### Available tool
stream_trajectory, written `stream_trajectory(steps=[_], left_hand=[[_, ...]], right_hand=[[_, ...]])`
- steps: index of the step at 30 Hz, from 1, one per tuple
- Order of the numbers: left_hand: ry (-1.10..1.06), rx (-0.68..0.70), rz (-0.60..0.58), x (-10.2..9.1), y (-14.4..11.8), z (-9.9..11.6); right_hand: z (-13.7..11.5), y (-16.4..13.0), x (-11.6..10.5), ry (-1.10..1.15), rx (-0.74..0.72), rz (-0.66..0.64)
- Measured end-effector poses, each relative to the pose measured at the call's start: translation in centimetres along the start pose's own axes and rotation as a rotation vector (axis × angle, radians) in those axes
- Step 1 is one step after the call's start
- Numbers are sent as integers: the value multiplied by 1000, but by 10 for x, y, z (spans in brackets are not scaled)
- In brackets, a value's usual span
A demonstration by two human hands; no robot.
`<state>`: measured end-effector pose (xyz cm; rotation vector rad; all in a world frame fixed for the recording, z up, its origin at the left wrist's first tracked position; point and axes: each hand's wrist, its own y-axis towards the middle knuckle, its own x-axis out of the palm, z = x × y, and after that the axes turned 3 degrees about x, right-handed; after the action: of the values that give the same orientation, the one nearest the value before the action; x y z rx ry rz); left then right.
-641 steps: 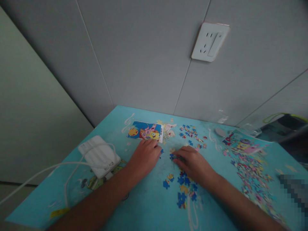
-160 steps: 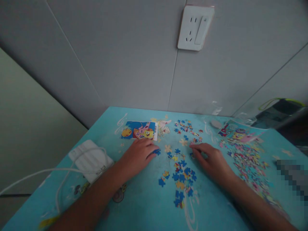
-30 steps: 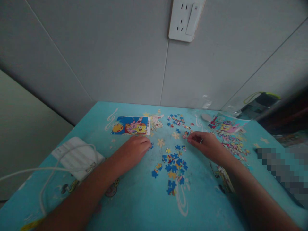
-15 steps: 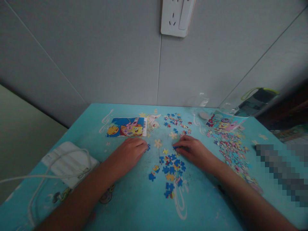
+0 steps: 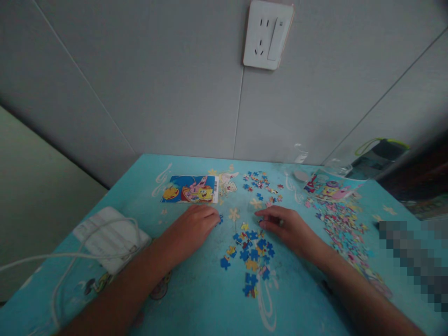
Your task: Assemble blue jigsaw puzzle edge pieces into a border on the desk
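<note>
My left hand (image 5: 199, 226) is closed in a pinch, with a blue puzzle piece (image 5: 220, 218) showing at its fingertips, just in front of the picture card (image 5: 191, 188). Across from it, my right hand (image 5: 282, 223) has its thumb and index finger around a small dark-blue piece (image 5: 259, 221), mostly hidden by the fingers. Between and below the hands lies a loose cluster of mostly blue puzzle pieces (image 5: 254, 254), some with yellow or red parts. A single yellow piece (image 5: 244, 226) sits above the cluster.
More pieces (image 5: 256, 178) lie at the back. A heap of multicoloured pieces (image 5: 345, 228) spreads along the right, before a leaning picture sheet (image 5: 331, 184). A white box with a cable (image 5: 108, 238) is at left. A pouch (image 5: 380, 156) stands back right; a wall socket (image 5: 269, 35) is above.
The whole view has shifted, so things appear lower and slightly right. My right hand's thumb and index finger look further apart, and less of the blue piece shows. My left hand keeps its pinch.
</note>
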<state>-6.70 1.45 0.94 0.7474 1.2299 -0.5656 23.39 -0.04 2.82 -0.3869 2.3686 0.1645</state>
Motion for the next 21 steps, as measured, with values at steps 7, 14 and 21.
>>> stream_trajectory(steps=[7,14,21], left_hand=[[-22,-17,-12,-3,2,3],[-8,-8,20,-2,2,3],[5,-15,6,-3,2,4]], right_hand=[[-11,2,5,318,119,25],[-17,3,12,598,277,-22],[-24,4,16,647,323,18]])
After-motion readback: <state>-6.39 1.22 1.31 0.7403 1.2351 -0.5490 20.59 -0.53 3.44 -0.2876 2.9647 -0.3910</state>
